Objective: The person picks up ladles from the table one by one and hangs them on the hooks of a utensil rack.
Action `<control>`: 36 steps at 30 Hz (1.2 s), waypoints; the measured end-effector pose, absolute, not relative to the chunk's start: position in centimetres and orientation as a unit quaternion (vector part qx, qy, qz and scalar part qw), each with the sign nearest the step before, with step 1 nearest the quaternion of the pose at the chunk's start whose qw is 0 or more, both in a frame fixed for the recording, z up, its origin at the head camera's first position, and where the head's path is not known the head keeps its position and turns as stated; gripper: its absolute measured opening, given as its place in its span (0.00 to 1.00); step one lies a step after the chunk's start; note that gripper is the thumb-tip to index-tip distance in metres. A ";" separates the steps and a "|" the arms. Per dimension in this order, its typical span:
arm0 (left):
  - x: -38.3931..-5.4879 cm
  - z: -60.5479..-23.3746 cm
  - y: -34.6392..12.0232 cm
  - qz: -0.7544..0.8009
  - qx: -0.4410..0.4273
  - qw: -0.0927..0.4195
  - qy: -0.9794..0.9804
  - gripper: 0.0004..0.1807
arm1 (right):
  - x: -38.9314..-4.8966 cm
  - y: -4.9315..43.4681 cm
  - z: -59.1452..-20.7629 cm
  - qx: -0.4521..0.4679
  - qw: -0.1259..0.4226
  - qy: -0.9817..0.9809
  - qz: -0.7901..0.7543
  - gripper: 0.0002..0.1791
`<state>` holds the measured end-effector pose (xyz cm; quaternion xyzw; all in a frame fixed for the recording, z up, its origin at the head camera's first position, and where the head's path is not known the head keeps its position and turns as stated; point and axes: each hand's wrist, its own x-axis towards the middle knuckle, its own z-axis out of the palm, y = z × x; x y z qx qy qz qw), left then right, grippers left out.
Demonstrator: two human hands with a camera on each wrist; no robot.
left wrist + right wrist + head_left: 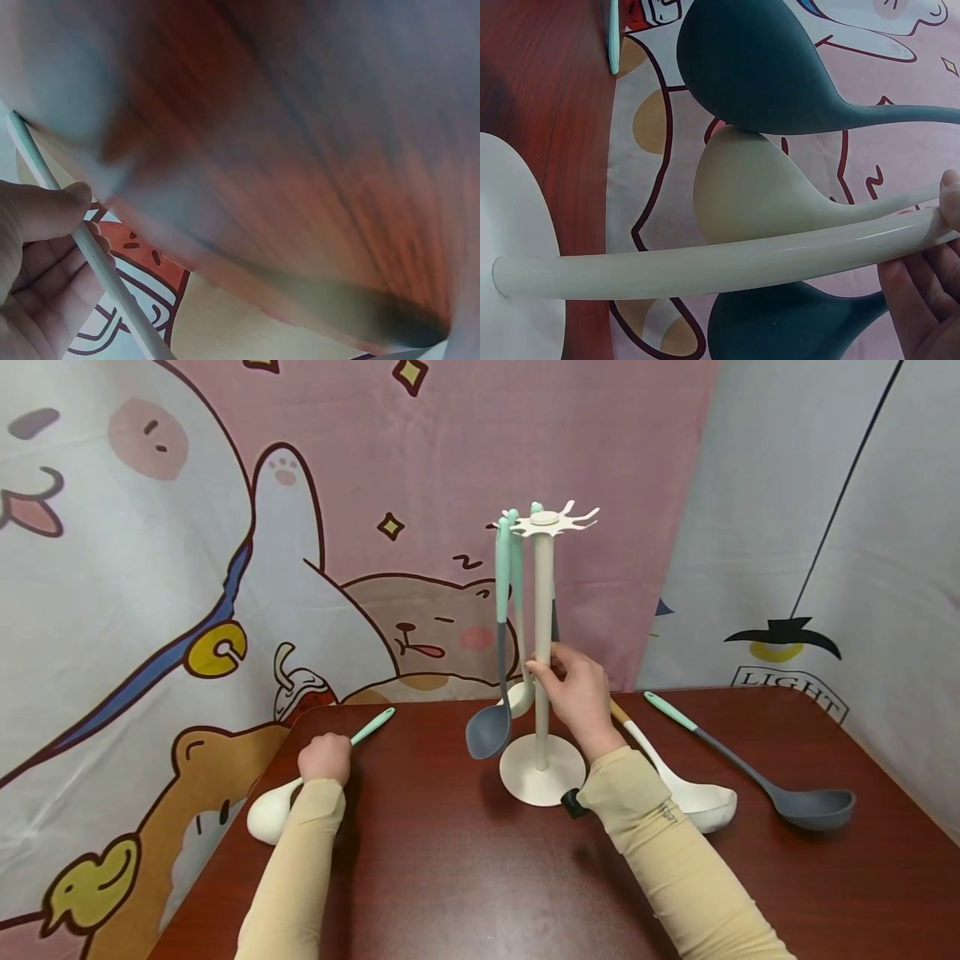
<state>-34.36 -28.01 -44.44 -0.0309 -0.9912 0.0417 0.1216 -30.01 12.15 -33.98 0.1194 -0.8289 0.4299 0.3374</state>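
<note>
My left hand point(325, 757) is at the table's left side, its thumb and fingers pinching the handle point(114, 279) of a serving spoon. The spoon's white bowl point(267, 816) shows left of the wrist, and its mint handle end points up and right. Around the cream post of a utensil stand point(543, 585) my right hand point(576, 692) has its thumb on one side and fingers on the other. From the stand's hooks hang a grey spoon point(488, 732), a white one point(742, 187) and another dark grey utensil point(780, 330) partly hidden by the post.
To the right of the stand, a white ladle point(697, 802) with a wooden-coloured handle lies partly behind the right forearm. Farther right is a grey ladle point(817, 810) with a mint handle. A cartoon-printed cloth point(420, 452) hangs behind the dark red table point(465, 885).
</note>
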 end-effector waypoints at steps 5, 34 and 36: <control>-34.3 -44.2 -28.0 0.035 -0.021 0.120 -0.992 0.10 | -30.0 12.1 -34.0 0.125 0.345 -0.826 0.428 0.14; -33.9 -41.7 -25.1 -0.026 -0.069 0.250 -0.965 0.03 | -30.0 12.1 -34.2 0.130 0.347 -0.822 0.432 0.13; -33.9 -41.5 -24.8 -0.040 -0.077 0.266 -0.960 0.03 | -30.0 12.2 -34.1 0.129 0.347 -0.823 0.432 0.13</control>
